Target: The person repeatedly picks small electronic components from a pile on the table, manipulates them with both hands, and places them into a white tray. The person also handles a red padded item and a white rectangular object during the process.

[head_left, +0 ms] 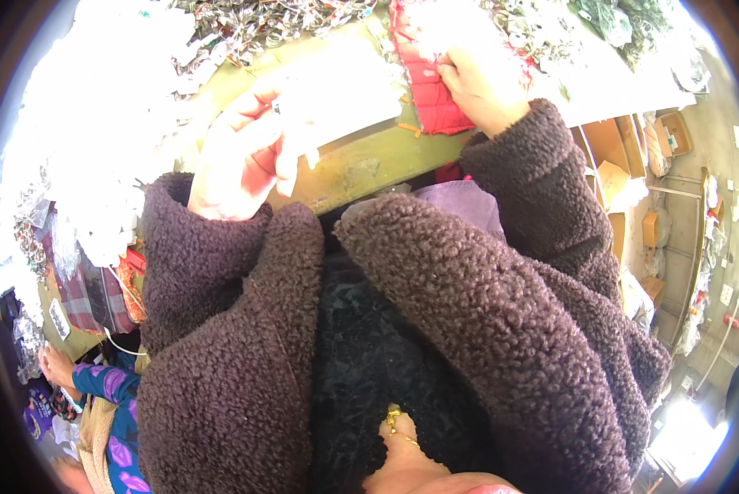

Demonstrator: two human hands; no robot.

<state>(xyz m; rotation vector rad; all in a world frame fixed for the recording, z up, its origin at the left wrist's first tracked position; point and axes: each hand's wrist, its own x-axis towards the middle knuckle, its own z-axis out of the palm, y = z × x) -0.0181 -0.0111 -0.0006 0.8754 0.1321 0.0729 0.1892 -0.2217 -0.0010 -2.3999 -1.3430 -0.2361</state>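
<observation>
My left hand (242,152) is over the table, palm turned up, fingers loosely curled and apart. A small dark thing shows beside its fingers; glare hides whether it is a ring or a loose piece. My right hand (486,86) is closed on a red quilted piece of fabric (431,90), pinching it near its right side. The fabric lies flat on the table, its upper part washed out by bright light. Between my hands is a white, overexposed patch, perhaps a sheet, on the yellowish tabletop (378,160).
Heaps of small tangled pieces (262,33) line the table's far side, with dark green plastic-wrapped stuff (625,20) at the far right. Cardboard boxes (610,148) stand on the right. At the lower left sits another person in a blue floral sleeve (110,383), near a checked cloth (85,292).
</observation>
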